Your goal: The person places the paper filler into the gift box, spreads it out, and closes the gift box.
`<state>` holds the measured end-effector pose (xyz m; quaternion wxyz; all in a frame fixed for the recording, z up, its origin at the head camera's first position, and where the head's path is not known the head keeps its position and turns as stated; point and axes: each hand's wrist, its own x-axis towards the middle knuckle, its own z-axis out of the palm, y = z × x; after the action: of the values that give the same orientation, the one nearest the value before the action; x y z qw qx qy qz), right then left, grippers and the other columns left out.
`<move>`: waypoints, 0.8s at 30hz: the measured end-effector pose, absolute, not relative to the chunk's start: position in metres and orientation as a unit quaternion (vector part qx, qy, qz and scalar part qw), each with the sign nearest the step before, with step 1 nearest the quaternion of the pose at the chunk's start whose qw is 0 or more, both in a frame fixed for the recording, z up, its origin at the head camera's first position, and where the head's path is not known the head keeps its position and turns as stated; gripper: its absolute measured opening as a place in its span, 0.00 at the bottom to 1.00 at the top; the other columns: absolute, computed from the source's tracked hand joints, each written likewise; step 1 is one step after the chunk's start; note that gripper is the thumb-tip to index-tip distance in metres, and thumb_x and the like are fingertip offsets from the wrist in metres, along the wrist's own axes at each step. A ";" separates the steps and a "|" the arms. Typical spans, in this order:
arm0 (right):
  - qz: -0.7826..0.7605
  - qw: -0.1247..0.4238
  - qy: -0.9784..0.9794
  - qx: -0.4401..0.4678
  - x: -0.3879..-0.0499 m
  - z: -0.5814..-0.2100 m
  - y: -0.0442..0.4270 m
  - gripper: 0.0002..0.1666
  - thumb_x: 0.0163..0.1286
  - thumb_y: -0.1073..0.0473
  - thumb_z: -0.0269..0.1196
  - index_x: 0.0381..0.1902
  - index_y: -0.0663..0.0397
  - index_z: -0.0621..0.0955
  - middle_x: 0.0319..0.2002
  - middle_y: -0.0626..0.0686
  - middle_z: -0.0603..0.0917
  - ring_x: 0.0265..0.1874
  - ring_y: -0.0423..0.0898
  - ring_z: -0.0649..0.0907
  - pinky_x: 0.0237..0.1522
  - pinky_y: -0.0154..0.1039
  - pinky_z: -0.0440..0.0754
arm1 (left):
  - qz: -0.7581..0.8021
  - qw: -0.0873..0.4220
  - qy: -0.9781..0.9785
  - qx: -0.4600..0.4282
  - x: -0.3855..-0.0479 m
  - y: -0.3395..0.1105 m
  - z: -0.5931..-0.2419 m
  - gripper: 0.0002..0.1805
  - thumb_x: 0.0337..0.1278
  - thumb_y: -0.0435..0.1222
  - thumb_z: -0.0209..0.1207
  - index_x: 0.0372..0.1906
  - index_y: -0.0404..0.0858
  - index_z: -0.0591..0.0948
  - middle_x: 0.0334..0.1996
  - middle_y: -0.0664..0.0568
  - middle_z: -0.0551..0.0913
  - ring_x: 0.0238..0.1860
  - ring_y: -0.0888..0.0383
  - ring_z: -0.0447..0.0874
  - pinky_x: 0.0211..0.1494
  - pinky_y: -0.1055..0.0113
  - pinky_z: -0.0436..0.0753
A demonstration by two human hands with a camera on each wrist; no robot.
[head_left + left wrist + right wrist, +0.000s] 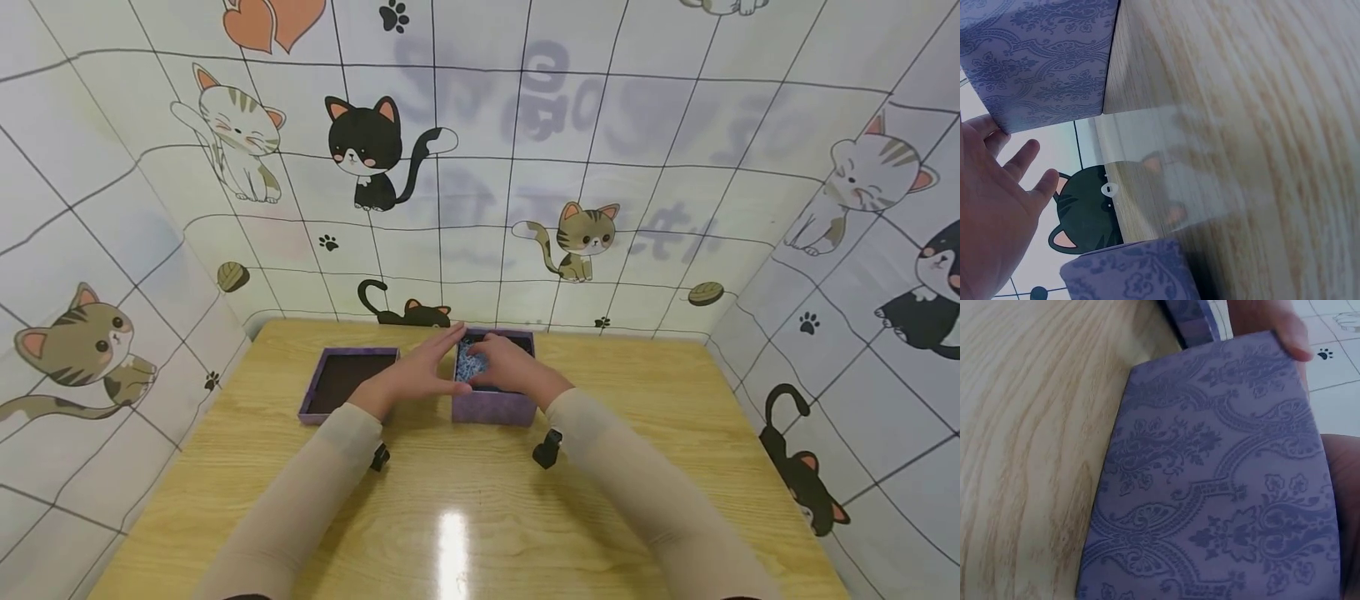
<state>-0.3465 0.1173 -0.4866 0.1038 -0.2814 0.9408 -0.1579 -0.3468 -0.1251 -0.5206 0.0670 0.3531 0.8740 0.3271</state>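
An uncovered purple patterned box [493, 408] stands near the table's far side, with a blue-and-white speckled thing [470, 365] inside. My left hand [416, 372] spans the box's left side with fingers spread and largely straight. Its thumb is by the front left corner and its fingers by the back one. In the left wrist view, fingers [1022, 159] of that hand stand apart beside the box wall [1041, 62]. My right hand [513, 367] reaches over the right side into the box, its fingers bent at the speckled thing; whether they pinch it cannot be told.
Left of the box lies a shallow purple tray-like lid [348, 383], its dark inside facing up. The wooden table [450, 483] meets cat-printed walls [487, 183] at the back and sides. A small black device [549, 448] hangs below the right wrist.
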 end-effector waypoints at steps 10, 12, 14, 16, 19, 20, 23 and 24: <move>-0.189 0.124 0.934 -0.275 -0.346 -0.469 0.127 0.38 0.75 0.47 0.77 0.77 0.54 0.81 0.76 0.59 0.78 0.76 0.60 0.76 0.73 0.58 0.78 | 0.331 0.069 0.877 0.342 -0.347 -0.125 -0.523 0.65 0.66 0.65 0.72 0.93 0.50 0.46 0.92 0.54 0.42 0.90 0.44 0.44 0.84 0.33 0.59; -0.210 0.114 0.931 -0.278 -0.343 -0.463 0.132 0.37 0.74 0.49 0.78 0.76 0.54 0.81 0.74 0.59 0.80 0.72 0.59 0.79 0.71 0.57 0.80 | 0.328 0.072 0.879 0.339 -0.348 -0.125 -0.524 0.65 0.65 0.67 0.72 0.93 0.54 0.45 0.92 0.57 0.41 0.90 0.45 0.45 0.84 0.33 0.59; -0.229 0.100 0.927 -0.279 -0.341 -0.459 0.138 0.34 0.75 0.53 0.77 0.74 0.55 0.82 0.70 0.57 0.83 0.68 0.58 0.82 0.67 0.56 0.82 | 0.328 0.071 0.879 0.339 -0.348 -0.125 -0.524 0.65 0.64 0.67 0.72 0.93 0.55 0.44 0.92 0.57 0.41 0.90 0.44 0.45 0.84 0.33 0.59; -0.247 0.098 0.925 -0.272 -0.338 -0.456 0.142 0.31 0.76 0.55 0.77 0.73 0.56 0.83 0.65 0.57 0.85 0.64 0.56 0.84 0.64 0.56 0.84 | 0.326 0.072 0.880 0.339 -0.349 -0.125 -0.525 0.66 0.64 0.68 0.71 0.93 0.56 0.44 0.92 0.57 0.41 0.90 0.44 0.45 0.84 0.32 0.60; -0.267 0.113 0.922 -0.258 -0.338 -0.456 0.143 0.29 0.77 0.59 0.75 0.72 0.56 0.83 0.60 0.56 0.86 0.58 0.54 0.85 0.58 0.53 0.86 | 0.330 0.071 0.879 0.338 -0.350 -0.126 -0.525 0.66 0.63 0.69 0.71 0.93 0.56 0.45 0.92 0.56 0.41 0.90 0.44 0.45 0.83 0.32 0.60; -0.269 0.121 0.922 -0.252 -0.338 -0.457 0.142 0.29 0.77 0.59 0.75 0.72 0.55 0.83 0.59 0.56 0.86 0.57 0.54 0.86 0.57 0.53 0.87 | 0.332 0.070 0.878 0.338 -0.350 -0.126 -0.525 0.66 0.63 0.69 0.71 0.93 0.55 0.45 0.92 0.55 0.42 0.90 0.43 0.45 0.83 0.32 0.60; -0.262 0.137 0.926 -0.236 -0.339 -0.464 0.135 0.25 0.78 0.61 0.74 0.70 0.54 0.83 0.59 0.57 0.86 0.56 0.54 0.86 0.56 0.52 0.87 | 0.335 0.068 0.876 0.341 -0.350 -0.126 -0.525 0.65 0.64 0.68 0.72 0.93 0.54 0.46 0.92 0.53 0.43 0.90 0.44 0.45 0.84 0.32 0.60; -0.258 0.139 0.928 -0.229 -0.339 -0.466 0.133 0.24 0.78 0.62 0.73 0.68 0.54 0.84 0.59 0.57 0.86 0.56 0.54 0.86 0.56 0.52 0.87 | 0.335 0.068 0.875 0.343 -0.349 -0.126 -0.525 0.65 0.64 0.67 0.72 0.93 0.53 0.46 0.92 0.53 0.43 0.90 0.44 0.45 0.84 0.33 0.61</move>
<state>-0.3390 0.1329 -0.4663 0.1394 -0.2290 0.9282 -0.2582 -0.3494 -0.1260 -0.5255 0.0676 0.3430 0.8750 0.3350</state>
